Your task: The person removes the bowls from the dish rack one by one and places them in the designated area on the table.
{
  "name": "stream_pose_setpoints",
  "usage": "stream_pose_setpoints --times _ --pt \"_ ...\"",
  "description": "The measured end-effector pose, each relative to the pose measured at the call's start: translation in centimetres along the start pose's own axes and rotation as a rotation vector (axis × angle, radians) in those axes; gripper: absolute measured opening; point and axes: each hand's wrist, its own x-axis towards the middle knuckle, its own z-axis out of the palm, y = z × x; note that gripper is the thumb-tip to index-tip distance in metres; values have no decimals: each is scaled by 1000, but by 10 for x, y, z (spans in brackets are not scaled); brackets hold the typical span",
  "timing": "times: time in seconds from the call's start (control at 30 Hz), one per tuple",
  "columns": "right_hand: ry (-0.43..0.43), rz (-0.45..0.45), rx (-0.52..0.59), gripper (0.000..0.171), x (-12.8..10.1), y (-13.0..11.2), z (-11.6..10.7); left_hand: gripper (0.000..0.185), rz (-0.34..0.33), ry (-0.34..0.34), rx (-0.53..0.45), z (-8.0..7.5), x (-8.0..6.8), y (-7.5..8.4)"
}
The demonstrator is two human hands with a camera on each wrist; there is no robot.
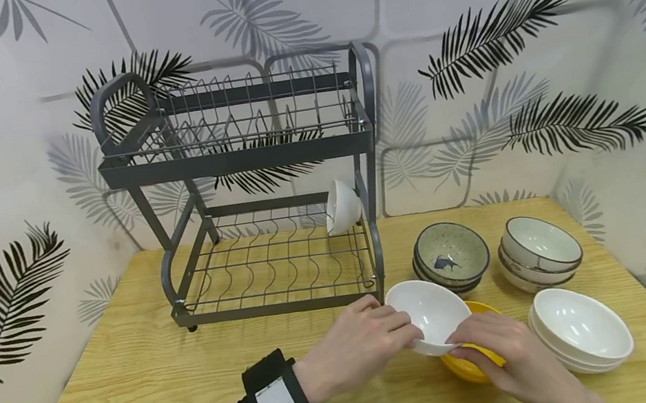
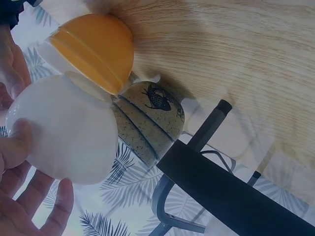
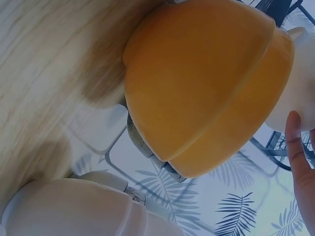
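Note:
A plain white bowl (image 1: 433,310) is held tilted just above a stack of yellow bowls (image 1: 479,363) near the table's front. My left hand (image 1: 408,331) grips its left rim, thumb on the inside. My right hand (image 1: 459,345) pinches its near rim from the right. In the left wrist view the white bowl (image 2: 69,132) fills the left side with my thumb (image 2: 15,147) on it and the yellow bowls (image 2: 93,49) behind it. The right wrist view shows the yellow bowls (image 3: 197,88) close up, the white bowl (image 3: 302,88) at the right edge and one finger (image 3: 298,157) beside it.
A grey two-tier dish rack (image 1: 241,158) stands at the back of the wooden table (image 1: 137,382), with one white bowl (image 1: 341,207) on edge in its lower tier. Stacks of speckled bowls (image 1: 451,255), brown-rimmed bowls (image 1: 540,251) and white bowls (image 1: 580,327) sit at the right.

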Motion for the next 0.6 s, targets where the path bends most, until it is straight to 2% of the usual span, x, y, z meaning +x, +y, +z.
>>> stream_pose_setpoints --times 0.23,0.37,0.47,0.6 --pt "50 -26 -46 29 0 0 2 16 13 58 -23 4 0 0" --pt "73 -39 -56 31 0 2 0 18 -7 111 -20 6 -1 0" --pt "101 -56 -52 32 1 3 -3 28 -47 125 -25 7 -4 -3" --pt "152 -70 -57 33 -1 6 -10 50 -115 118 -43 8 -10 -8"
